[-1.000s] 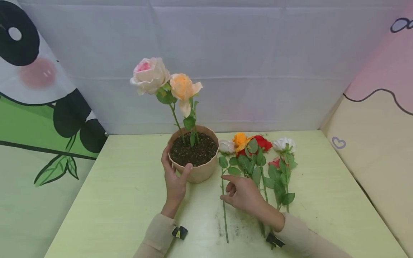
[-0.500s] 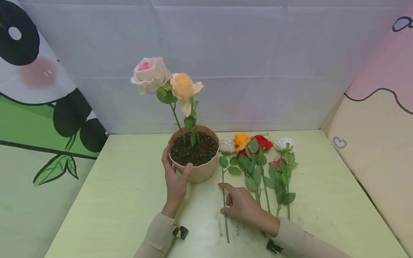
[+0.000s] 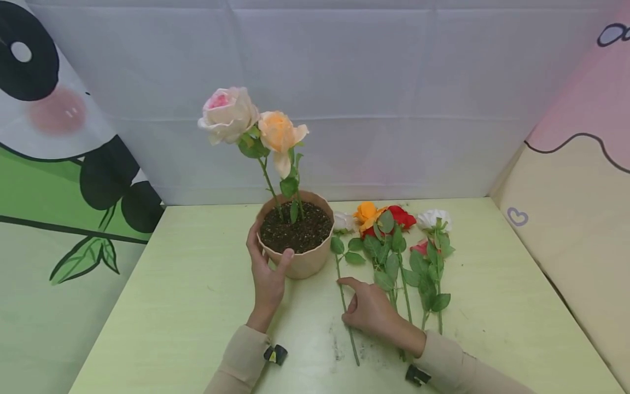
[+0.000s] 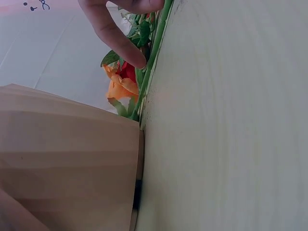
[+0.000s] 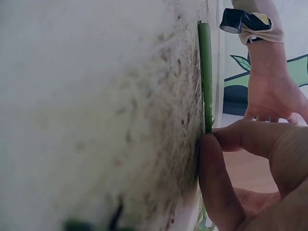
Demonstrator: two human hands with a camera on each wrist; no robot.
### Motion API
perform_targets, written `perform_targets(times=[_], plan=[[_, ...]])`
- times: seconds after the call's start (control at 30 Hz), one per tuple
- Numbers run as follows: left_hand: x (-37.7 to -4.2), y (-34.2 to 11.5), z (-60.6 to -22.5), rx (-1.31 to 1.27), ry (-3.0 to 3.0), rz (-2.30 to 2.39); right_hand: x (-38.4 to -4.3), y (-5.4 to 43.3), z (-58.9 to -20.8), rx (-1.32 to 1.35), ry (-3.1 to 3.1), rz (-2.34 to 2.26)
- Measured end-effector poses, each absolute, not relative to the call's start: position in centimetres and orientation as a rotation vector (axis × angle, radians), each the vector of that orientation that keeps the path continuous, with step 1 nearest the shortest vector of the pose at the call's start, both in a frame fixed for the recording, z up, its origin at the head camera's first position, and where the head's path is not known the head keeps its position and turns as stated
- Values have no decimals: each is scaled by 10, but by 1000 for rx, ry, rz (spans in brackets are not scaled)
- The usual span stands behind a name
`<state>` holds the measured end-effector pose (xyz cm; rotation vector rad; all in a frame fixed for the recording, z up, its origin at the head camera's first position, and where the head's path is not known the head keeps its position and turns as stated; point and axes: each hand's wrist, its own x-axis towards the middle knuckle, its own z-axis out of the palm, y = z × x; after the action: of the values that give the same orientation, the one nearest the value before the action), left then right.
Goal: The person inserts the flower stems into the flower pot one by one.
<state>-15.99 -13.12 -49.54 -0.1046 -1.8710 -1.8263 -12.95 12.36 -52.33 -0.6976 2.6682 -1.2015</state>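
Observation:
My left hand (image 3: 268,284) grips the side of a tan flower pot (image 3: 307,265), thumb up near its rim and fingers round the far left side. Dark soil (image 3: 295,232) fills the pot. Standing in it are a pale pink rose (image 3: 228,116) and a peach rose (image 3: 279,134). To the pot's right, a whitish rose (image 3: 343,221) lies with its long stem toward me. My right hand (image 3: 374,309) has thumb and fingers at this stem; in the right wrist view they pinch the green stem (image 5: 205,72) close to the tabletop, short of its cut end.
Right of the hand lie several more roses: an orange rose (image 3: 367,215), a red rose (image 3: 401,218), a white rose (image 3: 433,219) and a pinkish-red one (image 3: 420,248), stems toward me. Dark soil specks mark the pale table (image 3: 197,306). A white cloth backdrop (image 3: 394,109) rises behind.
My right hand has slid down the whitish rose's stem toward me, then closed on it. The stem's lower end has swung to the right. The left hand stays on the pot.

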Motion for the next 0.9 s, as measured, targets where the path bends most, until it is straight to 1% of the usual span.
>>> perform_targets(times=[0.1,0.27,0.43,0.6,0.73,0.9], plan=[[-160,-131,-495,-104,-1873,-1825,-131,124,-527,-693,2683,-1204],[-160,-131,-495,-102,-1875,-1825,-127,123,-509,-570,2659,-1177],[-159,-130,-495,-104,-1881,-1817,-131,134,-510,-529,2630,-1216],[-160,-131,-497,-103,-1870,-1822,-124,137,-484,-517,2691,-1171],[-160,-131,-497,-98,-1870,-1819,-125,142,-478,-529,2719,-1180],[-161,-130,-497,-103,-1866,-1819,-129,148,-471,-459,2653,-1311]])
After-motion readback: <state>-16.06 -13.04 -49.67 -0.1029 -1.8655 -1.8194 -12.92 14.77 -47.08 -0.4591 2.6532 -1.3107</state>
